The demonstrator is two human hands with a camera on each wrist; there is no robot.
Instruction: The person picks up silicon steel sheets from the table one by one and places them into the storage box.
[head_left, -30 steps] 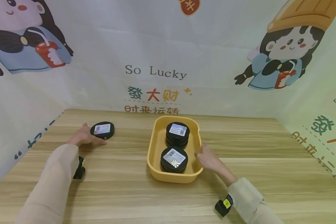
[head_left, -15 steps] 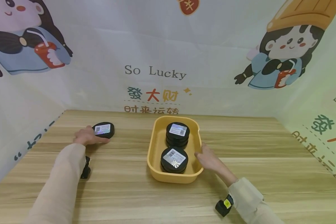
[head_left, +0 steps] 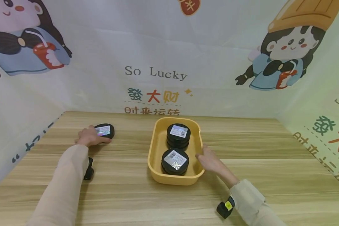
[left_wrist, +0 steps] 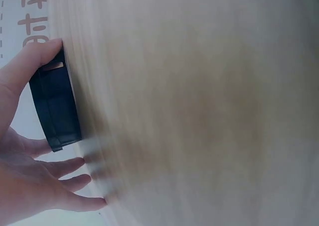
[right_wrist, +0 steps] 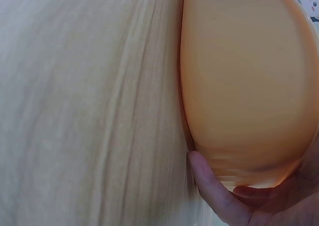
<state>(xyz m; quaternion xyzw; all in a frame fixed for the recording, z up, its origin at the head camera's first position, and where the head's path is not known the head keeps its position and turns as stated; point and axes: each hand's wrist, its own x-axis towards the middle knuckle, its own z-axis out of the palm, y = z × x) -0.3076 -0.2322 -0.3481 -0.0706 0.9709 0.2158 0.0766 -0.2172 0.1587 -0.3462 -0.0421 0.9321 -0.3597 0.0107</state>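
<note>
On the left of the table lies a flat round black case (head_left: 108, 131) with a silvery label on top. My left hand (head_left: 88, 137) holds it by its near-left side. In the left wrist view, the thumb and a finger span the black case (left_wrist: 55, 104), while the other fingers are spread against the table. A yellow tub (head_left: 150, 153) stands mid-table, with a back stack of black cases (head_left: 178, 132) and a front stack (head_left: 175, 161) inside. My right hand (head_left: 210, 159) grips its right wall. Fingers curl against the yellow tub (right_wrist: 244, 81) in the right wrist view.
The wooden table (head_left: 124, 201) meets a printed cloth backdrop (head_left: 101, 62) at the back and on both sides. A small black wrist camera (head_left: 225, 208) hangs below the right sleeve, and another wrist camera (head_left: 88, 171) is beside the left sleeve.
The left hand has moved slightly right and closed in around the black case, which stays in about the same place. The right hand and the tub have stayed put.
</note>
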